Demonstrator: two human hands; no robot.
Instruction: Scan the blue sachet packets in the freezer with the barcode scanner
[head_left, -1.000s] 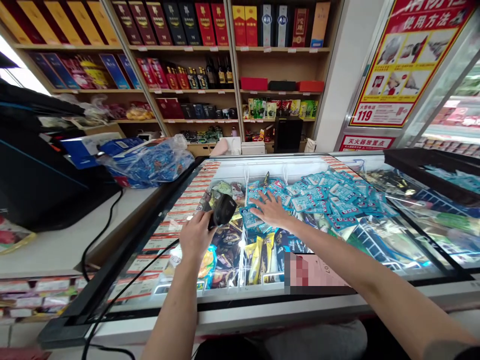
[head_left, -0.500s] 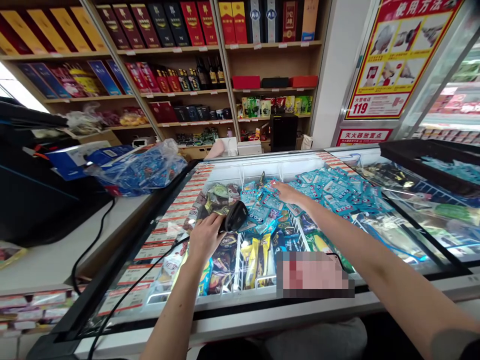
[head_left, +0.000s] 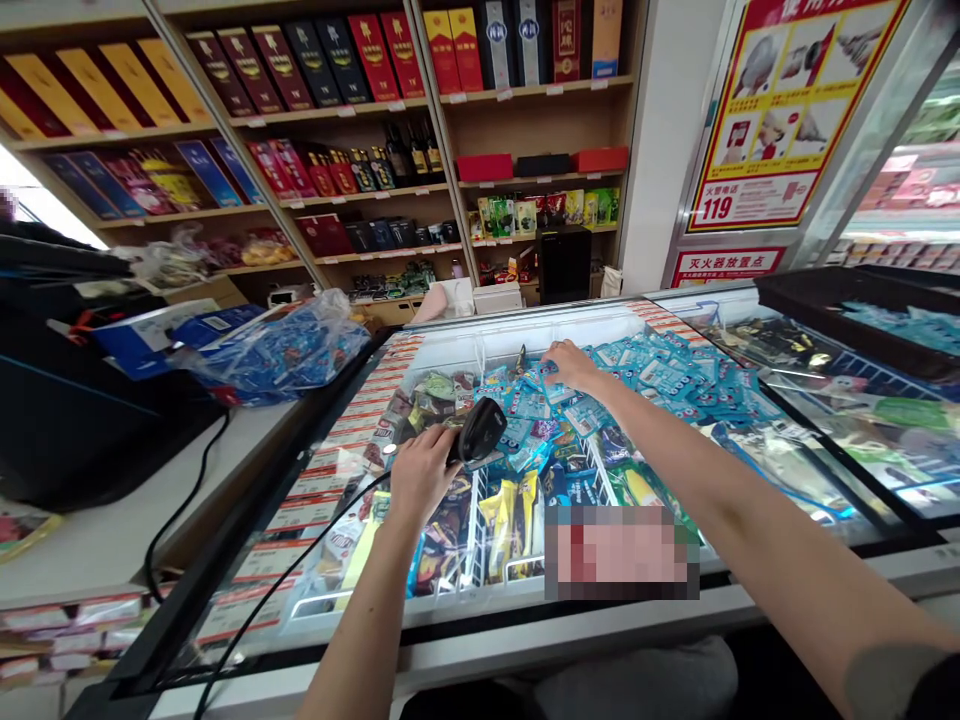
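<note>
Left hand (head_left: 424,470) wrapped around the black scanner (head_left: 480,432), its cable (head_left: 300,560) trailing off the bottom edge. Right hand (head_left: 571,364) lies spread on the blue packets (head_left: 660,375) deep in the freezer (head_left: 517,655); whether its grip closes on one, can't tell. A blurred patch hides some front wrappers.

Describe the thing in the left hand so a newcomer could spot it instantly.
Start at the open freezer filling the middle of the view. Over its left baskets the left hand grips a scanner. It is the only plain black item among the bright wrappers, and a black cable trails from it.
</note>
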